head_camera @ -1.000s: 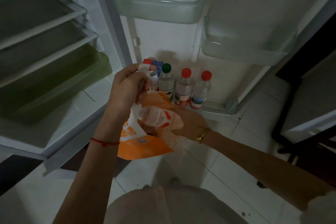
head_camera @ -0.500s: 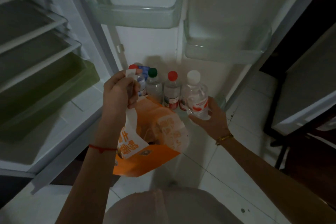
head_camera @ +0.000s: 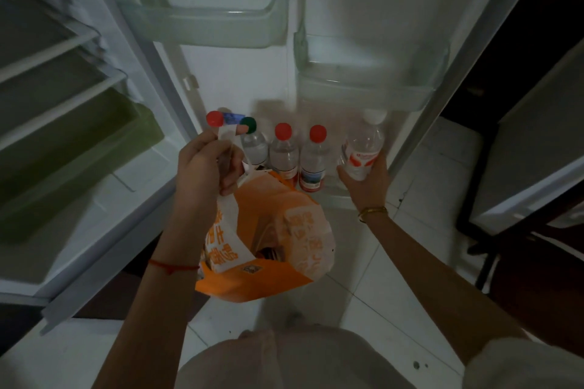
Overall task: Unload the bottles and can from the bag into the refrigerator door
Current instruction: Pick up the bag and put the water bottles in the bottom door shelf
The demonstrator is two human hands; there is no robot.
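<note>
Two hands are busy at the open fridge door. The left hand (head_camera: 205,164) is closed tight on the white handle (head_camera: 228,136) of the orange bag (head_camera: 268,249), which hangs in front of the door. The right hand (head_camera: 366,180) wraps around a clear bottle with a white cap (head_camera: 363,148) and holds it upright at the right end of the bottom door shelf (head_camera: 335,196). Its base looks like it is at the shelf, but the hand hides it, so I cannot be sure it touches.

Four bottles stand in a row on that shelf. From left to right their caps are red (head_camera: 214,118), green (head_camera: 248,125), red (head_camera: 283,131) and red (head_camera: 318,133). A blue thing (head_camera: 233,117), maybe the can, peeks out behind the first two. The bag's mouth is open and something dark sits inside it. Two door shelves (head_camera: 202,25) higher up hold nothing.
</note>
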